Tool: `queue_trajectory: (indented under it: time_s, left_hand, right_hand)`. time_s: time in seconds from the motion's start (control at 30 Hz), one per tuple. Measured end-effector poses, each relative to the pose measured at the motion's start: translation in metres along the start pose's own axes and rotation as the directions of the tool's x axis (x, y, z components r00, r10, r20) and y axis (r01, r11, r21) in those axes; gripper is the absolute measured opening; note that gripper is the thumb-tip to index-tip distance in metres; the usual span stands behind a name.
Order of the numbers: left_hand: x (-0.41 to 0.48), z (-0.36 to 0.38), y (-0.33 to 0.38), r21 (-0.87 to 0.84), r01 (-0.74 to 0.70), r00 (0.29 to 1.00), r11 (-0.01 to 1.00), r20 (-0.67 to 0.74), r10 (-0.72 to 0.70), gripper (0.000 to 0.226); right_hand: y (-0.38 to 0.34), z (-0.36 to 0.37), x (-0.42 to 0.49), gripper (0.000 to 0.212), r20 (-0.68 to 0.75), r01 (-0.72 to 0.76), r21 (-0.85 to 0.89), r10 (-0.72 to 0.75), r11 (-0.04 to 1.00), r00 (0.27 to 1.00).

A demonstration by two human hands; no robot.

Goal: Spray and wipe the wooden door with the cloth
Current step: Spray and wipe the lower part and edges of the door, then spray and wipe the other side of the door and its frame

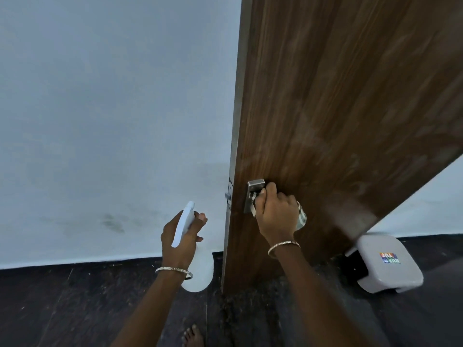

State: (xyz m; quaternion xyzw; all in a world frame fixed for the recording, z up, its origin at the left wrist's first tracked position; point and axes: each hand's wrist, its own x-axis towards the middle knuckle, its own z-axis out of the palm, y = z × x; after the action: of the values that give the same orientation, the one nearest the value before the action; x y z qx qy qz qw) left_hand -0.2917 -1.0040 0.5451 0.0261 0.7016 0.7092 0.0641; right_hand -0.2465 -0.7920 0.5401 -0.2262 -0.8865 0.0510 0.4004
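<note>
The right hand curls round the cloth and presses it on the metal handle, near the left edge of the door. The left hand grips a white bottle just left of that edge, in front of the wall. A grey stool sits on the dark floor, partly hidden behind the door's bottom edge.

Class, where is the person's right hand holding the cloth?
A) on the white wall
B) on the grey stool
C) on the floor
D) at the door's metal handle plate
D: the right hand grips the cloth against the metal handle plate on the wooden door; the left hand holds the spray bottle.
</note>
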Motion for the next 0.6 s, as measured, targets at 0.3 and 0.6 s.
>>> queue_trajectory:
  time_s: [0.3, 0.6]
  left_hand:
    - [-0.12, 0.024, -0.004, -0.046, 0.019, 0.993, 0.999, 0.117, -0.013, 0.006]
    - [-0.201, 0.048, 0.006, -0.052, 0.075, 0.937, 0.996, 0.345, -0.053, 0.006]
  right_hand:
    - [0.042, -0.126, -0.108, 0.027, -0.273, -0.122, -0.063, 0.101, 0.99, 0.957]
    - [0.046, -0.239, -0.162, 0.037, -0.338, -0.456, 0.442, 0.614, 0.773, 0.713]
